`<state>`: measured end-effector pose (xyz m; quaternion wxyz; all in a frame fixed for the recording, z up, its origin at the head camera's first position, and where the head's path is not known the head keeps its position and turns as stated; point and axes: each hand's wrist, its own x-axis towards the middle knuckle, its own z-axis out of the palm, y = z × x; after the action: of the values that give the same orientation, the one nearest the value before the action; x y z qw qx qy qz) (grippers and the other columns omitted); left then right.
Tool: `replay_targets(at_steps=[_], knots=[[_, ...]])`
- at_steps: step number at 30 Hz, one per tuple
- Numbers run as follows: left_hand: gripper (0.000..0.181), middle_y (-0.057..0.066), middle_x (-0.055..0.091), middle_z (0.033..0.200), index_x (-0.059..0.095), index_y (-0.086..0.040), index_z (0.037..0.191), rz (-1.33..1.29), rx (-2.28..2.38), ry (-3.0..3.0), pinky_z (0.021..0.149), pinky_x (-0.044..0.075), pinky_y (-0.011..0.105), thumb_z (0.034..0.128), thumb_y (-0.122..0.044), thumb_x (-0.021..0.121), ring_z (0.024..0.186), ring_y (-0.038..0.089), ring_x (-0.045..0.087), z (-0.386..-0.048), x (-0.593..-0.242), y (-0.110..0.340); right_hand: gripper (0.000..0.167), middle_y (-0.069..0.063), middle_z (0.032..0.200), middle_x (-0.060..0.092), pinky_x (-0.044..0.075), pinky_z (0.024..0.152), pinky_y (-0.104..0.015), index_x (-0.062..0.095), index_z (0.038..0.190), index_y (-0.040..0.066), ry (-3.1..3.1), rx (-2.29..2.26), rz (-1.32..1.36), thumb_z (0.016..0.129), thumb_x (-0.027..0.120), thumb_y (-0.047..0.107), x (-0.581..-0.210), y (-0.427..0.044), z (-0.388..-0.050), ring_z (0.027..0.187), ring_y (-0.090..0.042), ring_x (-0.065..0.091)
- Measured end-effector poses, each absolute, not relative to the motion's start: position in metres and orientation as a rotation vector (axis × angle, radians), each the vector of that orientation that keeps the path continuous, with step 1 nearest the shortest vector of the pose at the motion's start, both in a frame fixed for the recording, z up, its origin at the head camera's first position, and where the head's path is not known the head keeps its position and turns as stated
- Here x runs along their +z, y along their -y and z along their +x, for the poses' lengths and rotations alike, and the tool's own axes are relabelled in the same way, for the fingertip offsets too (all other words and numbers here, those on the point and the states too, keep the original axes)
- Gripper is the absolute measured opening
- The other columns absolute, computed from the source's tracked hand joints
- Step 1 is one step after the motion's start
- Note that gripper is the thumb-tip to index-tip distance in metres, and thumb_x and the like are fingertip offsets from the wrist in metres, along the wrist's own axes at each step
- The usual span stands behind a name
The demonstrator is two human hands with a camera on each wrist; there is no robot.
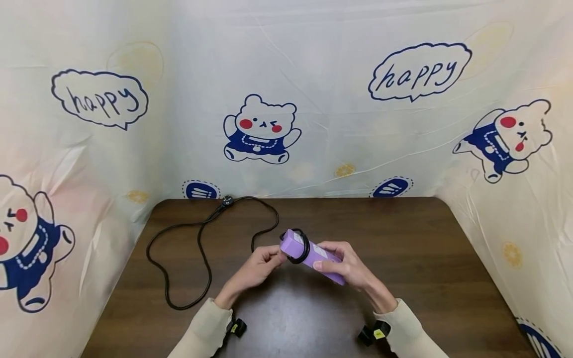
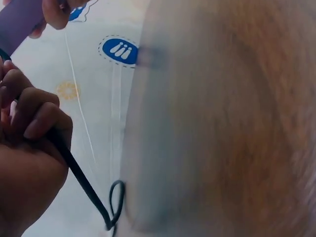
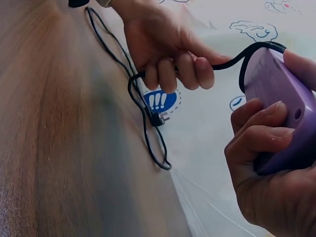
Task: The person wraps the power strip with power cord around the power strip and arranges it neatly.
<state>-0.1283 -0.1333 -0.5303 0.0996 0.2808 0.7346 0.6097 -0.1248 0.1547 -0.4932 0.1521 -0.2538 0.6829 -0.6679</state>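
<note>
Nearest, on this side of the purple block (image 1: 314, 254), come two pale sleeves (image 1: 203, 328), one toward its left and one toward its right, each with a black wrist device (image 1: 237, 327) (with a small yellow patch) beside it.

The right hand (image 1: 346, 263) has its fingers and thumb clamped on the right part of the block, which it holds up over the table (image 1: 403, 248), tilted with its left end higher. A small round hole (image 3: 297, 114) shows in the block.

The left hand (image 1: 259, 266) is just beside the block's left end, its fingers curled together round a black cord (image 2: 80, 178). That cord is looped around the left part of the block, runs through the left hand and lies in wide bends on the table, left of the block. Its plug (image 1: 228, 201) rests beyond the block and to its left, near the table's far edge.

Farthest, behind the block, hangs a pale cloth (image 1: 335, 124) printed with bears (one winking) and "happy" bubbles.
</note>
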Motion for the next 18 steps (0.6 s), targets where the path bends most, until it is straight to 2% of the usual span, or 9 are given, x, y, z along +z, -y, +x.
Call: replay_targets(at_steps=[2,4,7,9,15,18], knots=[[0.032,-0.004,0.043,0.071,0.055,0.0,0.083,0.837,1.762,-2.172,0.059,0.034,0.022,0.1115,-0.013,0.056,0.062,0.001,0.038,-0.129,-0.528,0.136,0.036,-0.007,0.096,0.071,0.055,0.064,-0.029,0.072,0.12,-0.005,-1.936,-1.91,-0.742,0.094,0.075,0.02,-0.493,-0.155,-0.124,0.081,-0.013,0.065],[0.029,0.004,0.045,0.073,0.057,0.003,0.087,0.886,1.72,-2.147,0.062,0.036,0.022,0.1121,-0.012,0.055,0.065,0.003,0.04,-0.129,-0.526,0.139,0.037,-0.006,0.095,0.071,0.054,0.062,-0.029,0.071,0.121,-0.007,-1.885,-1.922,-0.741,0.095,0.074,0.018,-0.492,-0.156,-0.123,0.08,-0.012,0.064],[0.025,0.018,0.05,0.078,0.061,0.002,0.094,0.994,1.671,-2.106,0.067,0.041,0.023,0.1131,-0.009,0.05,0.068,0.012,0.044,-0.131,-0.524,0.144,0.037,-0.004,0.093,0.069,0.051,0.051,-0.028,0.068,0.122,-0.009,-1.787,-1.957,-0.718,0.095,0.071,0.016,-0.491,-0.156,-0.123,0.072,-0.01,0.062],[0.023,0.023,0.051,0.082,0.062,0.001,0.096,1.053,1.657,-2.078,0.069,0.044,0.025,0.1133,-0.005,0.047,0.071,0.016,0.047,-0.132,-0.523,0.147,0.037,-0.004,0.092,0.068,0.048,0.045,-0.029,0.067,0.123,-0.01,-1.746,-1.971,-0.716,0.096,0.07,0.014,-0.491,-0.156,-0.123,0.067,-0.009,0.06],[0.024,0.013,0.053,0.08,0.065,-0.004,0.105,1.082,1.594,-2.038,0.064,0.047,0.031,0.1147,-0.006,0.043,0.071,0.009,0.05,-0.136,-0.518,0.152,0.033,-0.004,0.092,0.068,0.045,0.04,-0.032,0.069,0.122,-0.005,-1.728,-1.968,-0.703,0.096,0.068,0.015,-0.49,-0.156,-0.125,0.065,-0.011,0.058],[0.025,0.014,0.054,0.08,0.065,-0.003,0.106,1.078,1.583,-2.022,0.062,0.049,0.041,0.1149,-0.006,0.042,0.07,0.014,0.052,-0.137,-0.517,0.152,0.034,-0.005,0.092,0.067,0.045,0.04,-0.033,0.068,0.122,-0.008,-1.719,-1.972,-0.72,0.096,0.068,0.013,-0.49,-0.156,-0.126,0.066,-0.011,0.059]])
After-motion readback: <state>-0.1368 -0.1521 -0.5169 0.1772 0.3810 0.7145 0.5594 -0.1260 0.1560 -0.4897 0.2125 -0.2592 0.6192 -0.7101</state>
